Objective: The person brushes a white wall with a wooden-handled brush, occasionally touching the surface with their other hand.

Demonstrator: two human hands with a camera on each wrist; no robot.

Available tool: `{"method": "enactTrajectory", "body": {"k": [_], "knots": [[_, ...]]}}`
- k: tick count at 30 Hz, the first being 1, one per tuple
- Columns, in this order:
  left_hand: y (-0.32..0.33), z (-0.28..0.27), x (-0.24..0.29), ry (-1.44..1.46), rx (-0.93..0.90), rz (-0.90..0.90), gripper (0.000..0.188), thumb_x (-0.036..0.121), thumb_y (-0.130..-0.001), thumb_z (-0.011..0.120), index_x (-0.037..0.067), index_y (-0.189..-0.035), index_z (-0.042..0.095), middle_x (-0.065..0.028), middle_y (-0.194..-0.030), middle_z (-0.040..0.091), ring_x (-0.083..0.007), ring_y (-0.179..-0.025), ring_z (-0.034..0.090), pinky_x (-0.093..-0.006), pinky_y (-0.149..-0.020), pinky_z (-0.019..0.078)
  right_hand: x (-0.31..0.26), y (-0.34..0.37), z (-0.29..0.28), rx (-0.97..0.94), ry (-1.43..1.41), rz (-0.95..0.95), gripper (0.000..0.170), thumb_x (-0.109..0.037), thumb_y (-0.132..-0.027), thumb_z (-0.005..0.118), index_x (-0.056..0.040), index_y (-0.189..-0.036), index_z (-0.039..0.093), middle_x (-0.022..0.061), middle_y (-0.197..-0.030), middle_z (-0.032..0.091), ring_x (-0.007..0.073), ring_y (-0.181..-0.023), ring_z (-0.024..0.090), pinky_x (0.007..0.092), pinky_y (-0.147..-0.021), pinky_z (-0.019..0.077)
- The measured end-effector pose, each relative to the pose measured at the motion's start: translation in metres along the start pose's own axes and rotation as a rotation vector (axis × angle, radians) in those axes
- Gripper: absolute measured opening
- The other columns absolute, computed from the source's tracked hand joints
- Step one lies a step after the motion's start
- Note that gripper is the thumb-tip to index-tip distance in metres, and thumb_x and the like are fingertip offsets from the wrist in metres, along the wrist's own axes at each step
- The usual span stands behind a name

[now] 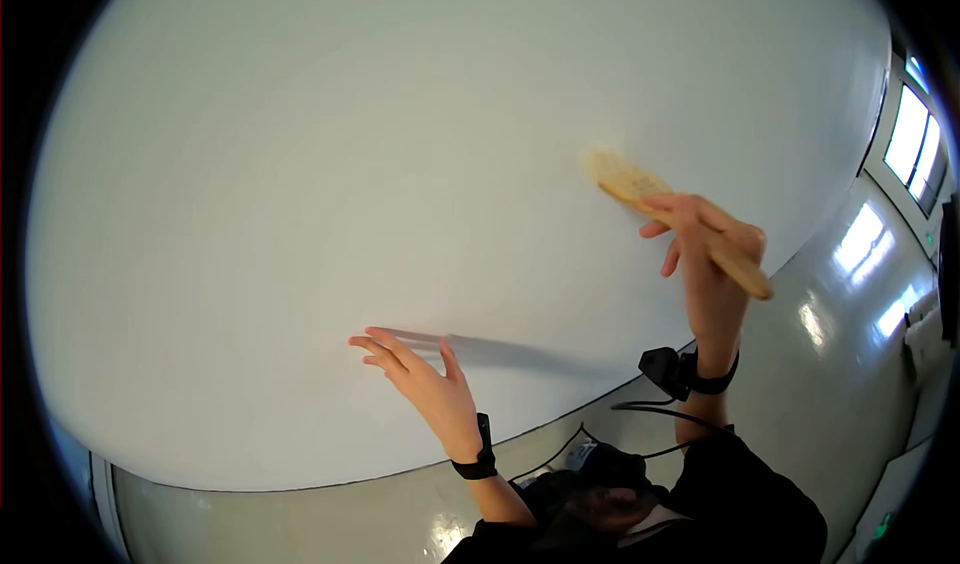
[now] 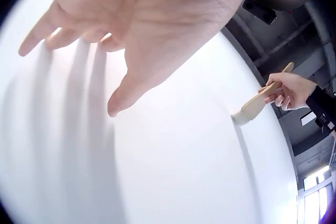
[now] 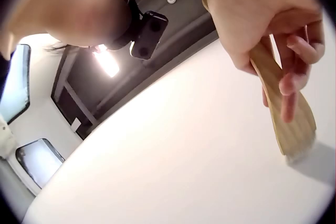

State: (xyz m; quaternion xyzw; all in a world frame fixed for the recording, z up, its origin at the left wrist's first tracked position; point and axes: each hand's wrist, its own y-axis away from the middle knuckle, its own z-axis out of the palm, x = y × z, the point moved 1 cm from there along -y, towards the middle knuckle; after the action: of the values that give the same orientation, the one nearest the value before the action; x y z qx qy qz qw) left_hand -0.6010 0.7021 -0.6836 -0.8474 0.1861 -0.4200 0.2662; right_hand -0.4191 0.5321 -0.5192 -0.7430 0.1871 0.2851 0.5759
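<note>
My right hand (image 1: 715, 254) grips the wooden handle of a flat brush (image 1: 635, 184), whose pale bristles meet a large white surface (image 1: 300, 164). In the right wrist view the brush (image 3: 291, 129) points down, its bristle end against the white surface (image 3: 173, 155), with fingers of the right hand (image 3: 273, 29) around its handle. My left hand (image 1: 425, 384) holds nothing; its fingers are spread at the lower part of the surface. Seen from the left wrist, the left hand (image 2: 136, 29) has its fingertips at or close to the surface; contact is hard to tell.
The white surface ends at a curved lower edge (image 1: 340, 485), with a glossy floor (image 1: 800, 384) beyond. A window (image 1: 912, 136) is at the far right. Black cables (image 1: 650, 406) hang by the right wrist. A dark ceiling with a bright lamp (image 3: 107, 62) shows in the right wrist view.
</note>
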Motion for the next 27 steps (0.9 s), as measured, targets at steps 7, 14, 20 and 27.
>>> {"method": "enactTrajectory", "body": {"k": [7,14,20,27], "knots": [[-0.001,0.001,0.004,-0.012,0.016,-0.042,0.115,0.017,-0.086,0.084,0.009,-0.167,0.003,-0.0234,-0.172,-0.004,-0.0547,-0.153,0.015,-0.0543,-0.122,0.0309,-0.039,-0.053,0.017,0.202,-0.169,-0.494,0.025,-0.012,-0.100,0.058,0.0019,-0.107,0.078,0.0088,-0.096,0.079,0.0066,-0.058,0.056,0.0211,-0.053,0.0424],[0.000,0.004,0.000,-0.075,-0.005,-0.099,0.115,0.024,-0.089,0.083,0.004,-0.165,0.000,-0.0279,-0.171,-0.006,-0.0569,-0.153,0.012,-0.0550,-0.123,0.0289,-0.026,-0.046,0.052,0.217,-0.082,-0.562,0.023,0.005,-0.077,0.076,-0.0095,-0.095,0.077,0.0036,-0.071,0.065,0.0221,-0.054,0.056,0.0294,-0.051,0.0446],[0.003,0.006,-0.002,-0.157,0.051,-0.028,0.107,0.024,-0.095,0.077,0.003,-0.165,-0.001,-0.0286,-0.170,-0.007,-0.0542,-0.154,0.013,-0.0532,-0.123,0.0285,0.004,0.019,0.016,-0.187,-0.175,-0.199,0.020,0.008,-0.078,0.072,-0.0023,-0.094,0.077,0.0085,-0.068,0.065,0.0168,-0.050,0.056,0.0288,-0.049,0.0439],[0.004,0.004,0.004,-0.166,0.084,-0.032,0.103,0.008,-0.095,0.074,0.005,-0.165,-0.001,-0.0260,-0.171,-0.006,-0.0497,-0.155,0.013,-0.0496,-0.123,0.0297,0.023,0.000,-0.014,-0.053,-0.284,-0.200,0.020,0.010,-0.083,0.063,0.0030,-0.097,0.076,0.0134,-0.077,0.071,0.0177,-0.058,0.061,0.0276,-0.055,0.0463]]}}
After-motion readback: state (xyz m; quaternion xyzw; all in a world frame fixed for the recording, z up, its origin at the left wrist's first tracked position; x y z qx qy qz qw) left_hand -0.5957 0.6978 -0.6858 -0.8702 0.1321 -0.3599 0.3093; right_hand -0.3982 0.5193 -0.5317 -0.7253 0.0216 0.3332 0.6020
